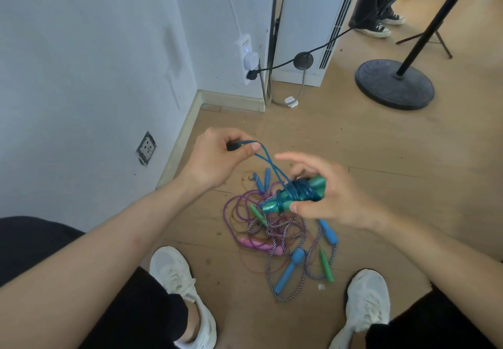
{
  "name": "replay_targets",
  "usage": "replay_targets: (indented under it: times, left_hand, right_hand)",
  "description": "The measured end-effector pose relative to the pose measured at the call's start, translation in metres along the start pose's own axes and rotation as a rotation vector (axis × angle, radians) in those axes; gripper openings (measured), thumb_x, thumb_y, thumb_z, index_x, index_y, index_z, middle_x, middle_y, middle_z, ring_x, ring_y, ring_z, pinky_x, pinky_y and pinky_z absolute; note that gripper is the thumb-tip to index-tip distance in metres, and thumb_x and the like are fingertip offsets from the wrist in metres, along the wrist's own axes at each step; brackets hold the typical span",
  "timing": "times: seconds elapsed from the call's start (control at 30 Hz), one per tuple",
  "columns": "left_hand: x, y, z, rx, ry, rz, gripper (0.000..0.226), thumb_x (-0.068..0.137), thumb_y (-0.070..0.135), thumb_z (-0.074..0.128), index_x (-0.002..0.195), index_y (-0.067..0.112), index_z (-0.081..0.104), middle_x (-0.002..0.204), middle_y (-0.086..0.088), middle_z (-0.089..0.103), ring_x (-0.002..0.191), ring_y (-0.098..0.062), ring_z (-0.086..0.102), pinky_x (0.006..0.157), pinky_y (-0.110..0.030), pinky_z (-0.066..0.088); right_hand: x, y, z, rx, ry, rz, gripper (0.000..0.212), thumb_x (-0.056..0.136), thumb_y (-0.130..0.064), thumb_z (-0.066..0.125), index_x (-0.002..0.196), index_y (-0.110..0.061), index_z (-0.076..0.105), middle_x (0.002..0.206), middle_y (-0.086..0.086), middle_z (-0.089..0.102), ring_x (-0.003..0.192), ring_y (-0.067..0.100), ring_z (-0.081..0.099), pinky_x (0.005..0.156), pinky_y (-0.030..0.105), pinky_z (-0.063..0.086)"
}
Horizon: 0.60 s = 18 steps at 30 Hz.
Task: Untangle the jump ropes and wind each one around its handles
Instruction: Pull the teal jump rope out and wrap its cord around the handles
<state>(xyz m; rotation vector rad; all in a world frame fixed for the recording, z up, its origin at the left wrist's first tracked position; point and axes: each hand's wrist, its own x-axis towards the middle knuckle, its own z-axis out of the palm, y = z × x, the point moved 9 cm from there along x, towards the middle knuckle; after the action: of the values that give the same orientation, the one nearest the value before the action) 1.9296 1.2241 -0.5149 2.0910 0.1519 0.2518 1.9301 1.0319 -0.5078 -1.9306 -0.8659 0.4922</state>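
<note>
Above the tangled ropes [275, 230], right hand [336, 199] fingers clasp the teal handles [273, 205] while left hand [215, 158] fingers pinch blue rope [268, 158].

Room, indoor, studio-like corner: wood-plank floor [353, 144], white wall [81, 49], wall-hung power strip [246, 57] (cords plugged in), tall vented white unit [307, 22], black round-based stand [394, 84], tripod legs [435, 41] beyond.

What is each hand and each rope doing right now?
Left hand: pinches the loose loop of the teal rope.
Right hand: grips the teal handles.
Teal rope: mostly wound round its handles, one loop free.
Other ropes: tangled in a heap on the floor.
Black plug: plugged into the power strip.
</note>
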Motion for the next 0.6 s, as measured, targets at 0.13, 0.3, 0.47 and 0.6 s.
replay_targets:
  times: [0.13,0.3,0.47,0.6]
  left_hand:
    - [0.001,-0.004,0.002,-0.046,-0.039,-0.05,0.008,0.09,0.026,0.073,0.095,0.024,0.079,0.059,0.016,0.062,0.055,0.0,0.049,0.058,-0.023,0.038]
    - [0.001,-0.012,0.002,-0.047,-0.075,-0.095,0.015,0.088,0.025,0.075,0.103,0.024,0.08,0.067,0.015,0.069,0.056,-0.003,0.052,0.062,-0.024,0.046]
    - [-0.002,-0.008,-0.001,-0.032,-0.055,-0.092,0.012,0.086,0.016,0.077,0.097,0.021,0.08,0.071,0.008,0.072,0.052,-0.005,0.054,0.055,-0.018,0.047]
    - [-0.007,-0.01,0.01,-0.007,-0.116,-0.109,0.009,0.082,0.012,0.08,0.084,0.02,0.08,0.062,0.004,0.071,0.052,-0.009,0.059,0.056,-0.027,0.052]
  right_hand:
    - [-0.001,0.0,-0.006,0.017,-0.08,0.008,0.055,0.066,-0.028,0.069,0.12,-0.039,0.069,0.096,-0.005,0.063,0.085,0.018,0.062,0.078,0.026,0.045]
    - [0.0,0.006,-0.017,0.18,-0.026,0.043,0.027,0.064,-0.024,0.069,0.09,-0.024,0.076,0.094,0.002,0.068,0.081,0.02,0.064,0.073,0.028,0.049]
    - [0.002,0.029,-0.038,0.511,0.213,0.15,0.027,0.058,-0.021,0.069,0.085,-0.021,0.075,0.095,0.006,0.07,0.073,0.018,0.062,0.057,0.025,0.05]
    - [0.003,0.044,-0.051,0.698,0.378,0.26,0.02,0.072,-0.009,0.064,0.092,-0.008,0.07,0.09,0.014,0.069,0.066,0.017,0.061,0.054,0.023,0.048]
